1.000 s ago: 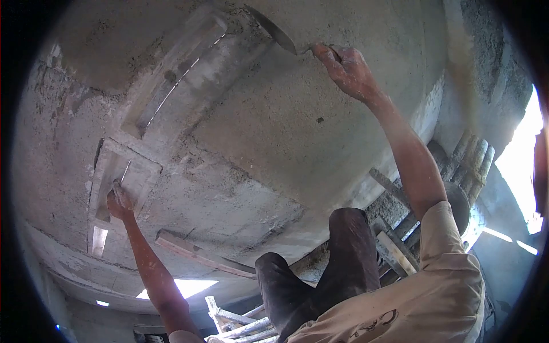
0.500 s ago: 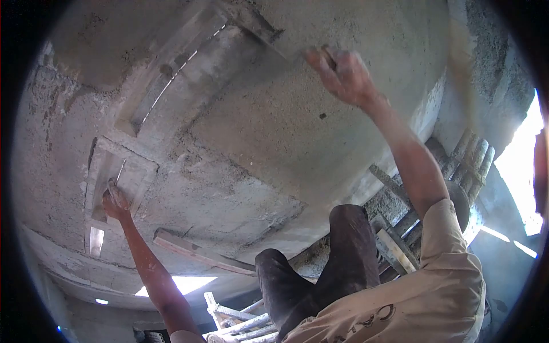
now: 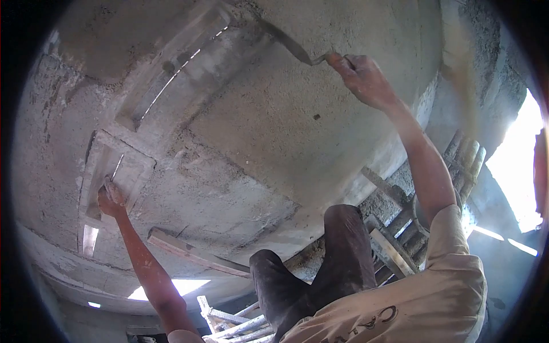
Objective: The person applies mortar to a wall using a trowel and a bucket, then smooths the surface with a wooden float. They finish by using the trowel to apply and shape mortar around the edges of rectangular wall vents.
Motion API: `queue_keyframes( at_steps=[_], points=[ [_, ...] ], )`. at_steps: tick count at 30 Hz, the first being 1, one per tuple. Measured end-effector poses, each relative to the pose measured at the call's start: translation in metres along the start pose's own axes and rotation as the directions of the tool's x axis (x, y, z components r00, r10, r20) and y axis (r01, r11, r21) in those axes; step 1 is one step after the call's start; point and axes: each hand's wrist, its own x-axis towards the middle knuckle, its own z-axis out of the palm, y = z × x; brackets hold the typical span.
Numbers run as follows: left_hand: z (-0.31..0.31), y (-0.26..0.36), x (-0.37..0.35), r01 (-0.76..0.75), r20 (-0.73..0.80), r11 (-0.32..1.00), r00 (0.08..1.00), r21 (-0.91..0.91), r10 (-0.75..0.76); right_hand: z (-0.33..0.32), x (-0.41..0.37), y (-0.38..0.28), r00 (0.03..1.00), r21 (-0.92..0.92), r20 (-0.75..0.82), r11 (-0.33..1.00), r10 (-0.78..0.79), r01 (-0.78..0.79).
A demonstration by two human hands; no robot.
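Observation:
A trowel (image 3: pixel 287 43) is in my right hand (image 3: pixel 366 80), whose fingers wrap round its handle. Its thin blade points up and left, lying close against the rough grey plaster wall (image 3: pixel 257 126), at the lower corner of the upper slotted recess (image 3: pixel 154 86). Lower on the left, my left hand (image 3: pixel 111 199) is inside a smaller framed recess (image 3: pixel 137 174). Its fingers curl at the narrow slit there and seem to grip the edge; the fingertips are partly hidden.
A wooden board (image 3: pixel 194 251) runs along the wall below. My bent knees (image 3: pixel 346 234) are at the middle bottom. Wooden poles (image 3: pixel 469 163) and planks (image 3: pixel 392 251) stand at right, with more poles (image 3: pixel 240 326) underneath. Bright daylight enters through an opening (image 3: pixel 520 166).
My right hand has moved slightly right and down, and the trowel's blade now shows clearly. The left hand stays at the same recess. The whole view has shifted a little.

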Motion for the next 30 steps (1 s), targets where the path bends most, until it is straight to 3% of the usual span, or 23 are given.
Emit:
queue_keyframes(
  at_steps=[3,6,9,11,14,19,21,24,26,30],
  points=[
    [-0.004,0.005,0.001,0.053,0.067,0.998,0.996,-0.021,-0.052,0.009,0.006,0.004,0.997,-0.045,-0.023,0.996,-0.074,0.073],
    [-0.009,0.011,0.001,0.112,0.148,0.992,0.984,-0.052,-0.103,0.006,0.005,-0.006,0.978,0.060,-0.135,0.984,-0.160,0.169],
    [-0.025,0.027,0.005,0.113,0.152,0.994,0.982,-0.014,-0.109,0.005,0.016,-0.012,0.992,0.095,-0.085,0.990,-0.092,0.100],
    [-0.031,0.038,0.008,0.153,0.183,0.987,0.970,0.047,-0.159,0.008,0.028,-0.011,0.980,0.077,-0.116,0.982,-0.163,0.173],
    [-0.033,0.038,0.003,0.070,0.075,0.997,0.995,-0.026,-0.068,0.006,0.037,-0.022,0.986,0.067,-0.101,0.988,-0.133,0.140],
    [-0.033,0.049,0.012,0.199,0.186,0.976,0.959,0.090,-0.213,0.014,0.048,-0.034,0.962,0.003,-0.185,0.979,-0.201,0.205],
    [-0.039,0.047,0.007,0.162,0.177,0.985,0.969,0.063,-0.171,0.010,0.043,-0.038,0.960,0.001,-0.137,0.969,-0.244,0.246],
    [-0.023,0.029,-0.002,-0.001,0.050,0.999,0.999,-0.037,0.003,0.009,0.047,-0.030,0.992,-0.076,-0.034,0.990,-0.125,0.123],
    [-0.022,0.030,-0.001,-0.066,-0.031,0.996,0.997,-0.062,0.064,0.011,0.037,-0.035,0.971,-0.042,-0.118,0.978,-0.208,0.204],
    [-0.035,0.044,0.004,0.099,0.131,0.994,0.987,-0.052,-0.092,0.001,0.044,-0.036,0.966,0.070,-0.167,0.975,-0.197,0.211]
  ],
)
